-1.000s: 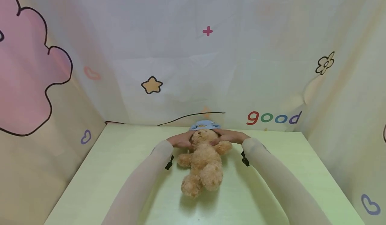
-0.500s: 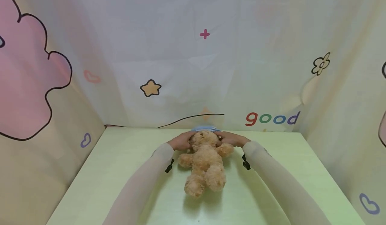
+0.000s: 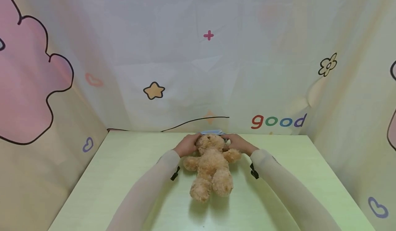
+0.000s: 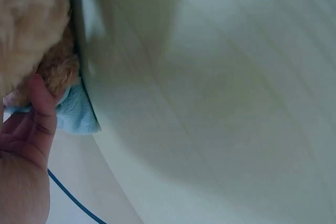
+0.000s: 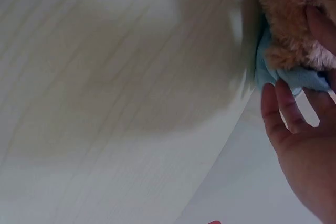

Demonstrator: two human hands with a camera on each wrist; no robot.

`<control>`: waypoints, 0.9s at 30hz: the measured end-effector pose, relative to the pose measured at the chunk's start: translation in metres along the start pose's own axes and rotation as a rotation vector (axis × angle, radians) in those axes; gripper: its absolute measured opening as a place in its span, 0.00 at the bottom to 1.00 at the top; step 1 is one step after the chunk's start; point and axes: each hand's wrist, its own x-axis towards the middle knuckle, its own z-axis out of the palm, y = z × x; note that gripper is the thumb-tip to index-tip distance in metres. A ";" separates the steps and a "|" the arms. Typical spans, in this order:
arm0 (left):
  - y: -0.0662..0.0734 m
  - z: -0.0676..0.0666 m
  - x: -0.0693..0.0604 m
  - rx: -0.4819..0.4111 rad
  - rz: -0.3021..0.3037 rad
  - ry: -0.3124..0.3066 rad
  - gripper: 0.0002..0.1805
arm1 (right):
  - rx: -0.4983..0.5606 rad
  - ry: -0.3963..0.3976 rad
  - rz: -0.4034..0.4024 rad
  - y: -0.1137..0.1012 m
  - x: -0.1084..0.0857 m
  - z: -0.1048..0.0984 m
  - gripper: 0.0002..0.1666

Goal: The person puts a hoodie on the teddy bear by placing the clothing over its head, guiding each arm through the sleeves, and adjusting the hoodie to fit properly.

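Note:
A tan teddy bear (image 3: pixel 211 165) lies on its back on the table, head toward the back wall, legs toward me. Behind the top of its head shows a light blue cloth hat (image 3: pixel 211 132), mostly hidden in the head view. My left hand (image 3: pixel 187 145) is at one side of the head; in the left wrist view its fingers curl at the hat's edge (image 4: pixel 79 113) beside a furry ear. On the other side my right hand (image 3: pixel 238 144) holds the hat's edge (image 5: pixel 300 78), fingers behind it and thumb against the fur. Some fingertips are hidden behind the head.
The pale green table (image 3: pixel 123 176) extends to both sides of the bear. A printed cloth wall (image 3: pixel 173 52) rises just behind the hat, with more cloth walls at left and right. A dark strap (image 3: pixel 175 173) hangs from the left wrist.
The hat has sunk lower behind the head, its printed front no longer showing. The bear's legs have shifted slightly right. Both hands stay beside the head, while the head view has shifted a little.

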 end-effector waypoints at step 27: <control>0.009 -0.010 0.000 -0.224 -0.135 -0.200 0.42 | -0.030 -0.017 -0.013 0.000 -0.010 -0.007 0.33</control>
